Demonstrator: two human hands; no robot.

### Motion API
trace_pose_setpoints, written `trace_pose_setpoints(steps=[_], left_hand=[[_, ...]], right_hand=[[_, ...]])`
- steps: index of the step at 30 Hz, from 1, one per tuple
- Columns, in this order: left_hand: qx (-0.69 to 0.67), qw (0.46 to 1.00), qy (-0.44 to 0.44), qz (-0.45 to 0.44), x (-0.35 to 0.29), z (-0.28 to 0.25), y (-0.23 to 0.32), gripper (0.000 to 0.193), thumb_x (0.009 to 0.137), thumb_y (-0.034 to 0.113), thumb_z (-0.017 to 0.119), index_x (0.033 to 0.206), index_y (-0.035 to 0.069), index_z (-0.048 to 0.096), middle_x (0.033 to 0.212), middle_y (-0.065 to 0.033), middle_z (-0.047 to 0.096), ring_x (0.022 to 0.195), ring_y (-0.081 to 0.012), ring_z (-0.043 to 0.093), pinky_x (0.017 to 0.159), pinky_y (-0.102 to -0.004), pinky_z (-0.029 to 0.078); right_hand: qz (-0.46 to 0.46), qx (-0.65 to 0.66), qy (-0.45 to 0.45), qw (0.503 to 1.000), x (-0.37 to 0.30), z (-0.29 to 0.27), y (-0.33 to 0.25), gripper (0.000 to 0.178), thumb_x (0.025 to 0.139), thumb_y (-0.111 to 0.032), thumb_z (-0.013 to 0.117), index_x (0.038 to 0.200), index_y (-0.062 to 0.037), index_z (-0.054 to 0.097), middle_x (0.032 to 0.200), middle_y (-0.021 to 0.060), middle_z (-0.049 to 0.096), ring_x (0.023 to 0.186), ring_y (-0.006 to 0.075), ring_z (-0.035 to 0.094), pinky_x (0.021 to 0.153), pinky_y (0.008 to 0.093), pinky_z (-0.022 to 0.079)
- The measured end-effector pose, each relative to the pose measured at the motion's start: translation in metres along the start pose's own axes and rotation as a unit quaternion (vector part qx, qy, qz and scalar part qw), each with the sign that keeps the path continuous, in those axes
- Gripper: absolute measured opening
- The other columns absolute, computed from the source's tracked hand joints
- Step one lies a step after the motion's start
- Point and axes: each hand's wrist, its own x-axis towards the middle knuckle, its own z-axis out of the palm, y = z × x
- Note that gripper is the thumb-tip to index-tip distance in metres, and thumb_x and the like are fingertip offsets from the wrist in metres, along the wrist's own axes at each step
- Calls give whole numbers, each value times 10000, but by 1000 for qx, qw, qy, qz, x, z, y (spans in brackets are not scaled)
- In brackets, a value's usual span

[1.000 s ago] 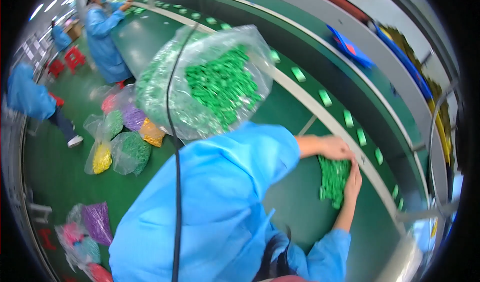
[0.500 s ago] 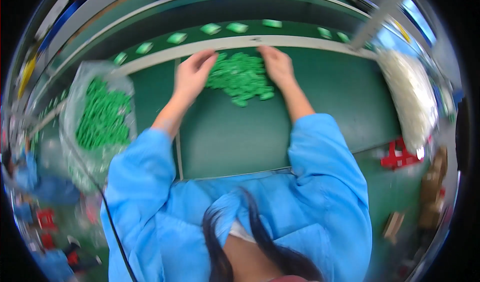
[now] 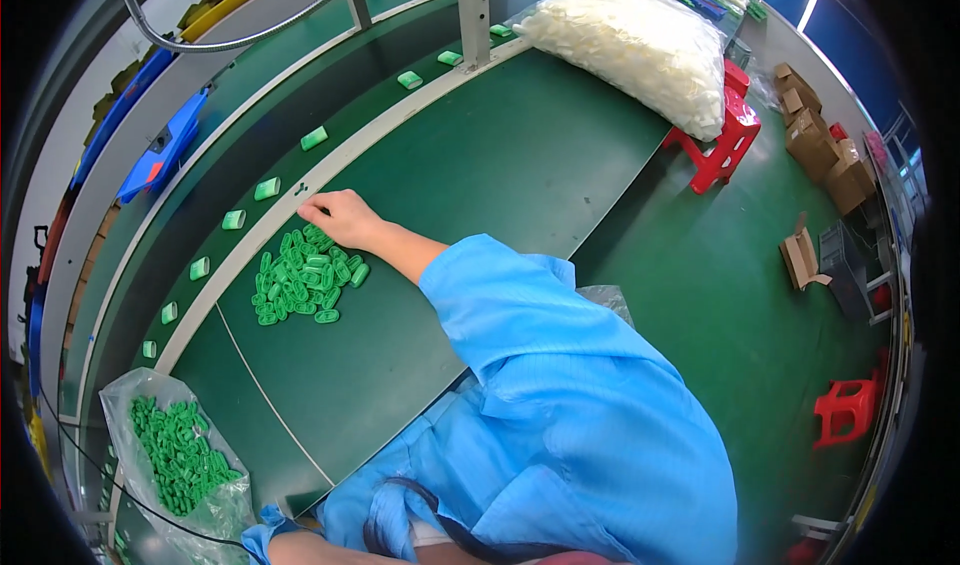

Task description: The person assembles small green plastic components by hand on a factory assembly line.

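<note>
My right hand point(image 3: 342, 218) reaches to the far edge of a loose pile of small green oval plastic pieces point(image 3: 300, 283), beside the pale rail. Its fingers are bent and held together, and whatever is under them is hidden. The pile lies on the dark green work surface point(image 3: 450, 195). Of my left arm, a blue cuff and some bare skin show at the lower edge; the left hand is out of the picture. At the lower left, a clear plastic bag point(image 3: 222, 500) holds many more green pieces.
Behind the pale rail point(image 3: 262, 220) runs a green belt with several spaced green-and-white pieces point(image 3: 314, 139). A metal post point(image 3: 474, 15) stands at the rail. A large bag of white pieces point(image 3: 630, 45) leans over the far right end, by a red stool point(image 3: 728, 145). Cardboard boxes point(image 3: 815, 150) stand farther right.
The view has swung to the right, so the pile and bag of green pieces appear farther left and lower. My left hand has left the pile and the picture. My right hand stays by the pile.
</note>
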Motion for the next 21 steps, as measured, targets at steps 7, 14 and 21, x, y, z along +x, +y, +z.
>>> trace_pose_setpoints(steps=[7,14,21], left_hand=[[75,912,301,269,-36,54,-38,249,844,339,528,817,109,620,941,-70,565,878,-296,502,711,-398,374],[-37,891,-361,-273,14,4,14,345,818,457,548,879,124,616,969,-55,570,920,-307,507,715,-410,370],[-217,885,-214,-353,-10,34,19,393,794,485,570,952,127,610,1062,-66,552,987,-310,493,729,-441,369]], right_hand=[[6,-6,-19,1000,3,-5,-4,323,846,-337,523,971,-57,626,785,153,622,722,300,592,666,351,464],[3,-20,-5,1000,-1,4,-5,298,832,-338,535,945,-83,641,800,159,620,755,330,591,656,390,460],[47,-35,-20,998,-3,-2,-4,351,860,-352,527,996,-41,617,860,137,644,788,199,616,719,302,461]])
